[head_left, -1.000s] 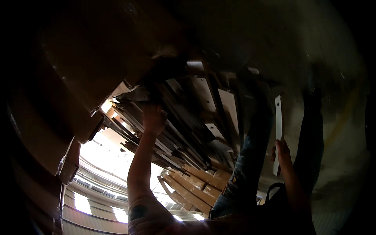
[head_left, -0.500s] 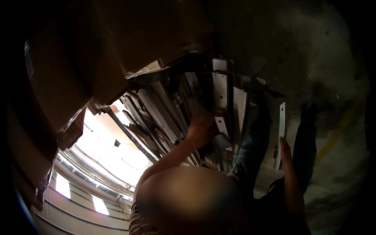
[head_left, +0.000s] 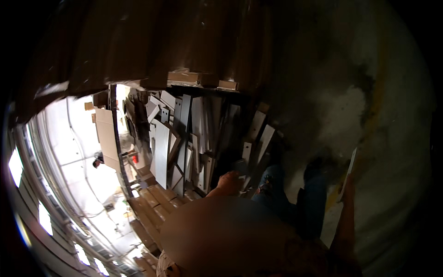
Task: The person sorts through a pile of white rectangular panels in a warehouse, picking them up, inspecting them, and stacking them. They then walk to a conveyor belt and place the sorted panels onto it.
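My right hand (head_left: 349, 187), out at the right beside my legs, is closed round a narrow white board (head_left: 352, 162) that is held upright and seen nearly edge-on. My left hand (head_left: 228, 183) is low among a mass of loose boards, with its fingers curled at the edge of a dark piece (head_left: 240, 165). Dim light hides what those fingers grip, if anything. Just beyond this hand stand a short pale board with a hole (head_left: 247, 152) and a longer pale board (head_left: 265, 141). A wide whitish panel (head_left: 161, 152) leans farther left.
Large brown wrapped stacks (head_left: 152, 41) fill the far side. Brown cartons (head_left: 154, 201) lie at the left, by a dark post (head_left: 116, 134) and a cardboard sheet (head_left: 107, 138). A person (head_left: 98, 159) is in the bright area beyond. Yellow-lined concrete floor (head_left: 341, 111) extends right.
My view has turned, bringing more boards and the cartons into sight. The left hand is drawn in closer and its fingers are curled. My right hand keeps the white board, now farther right.
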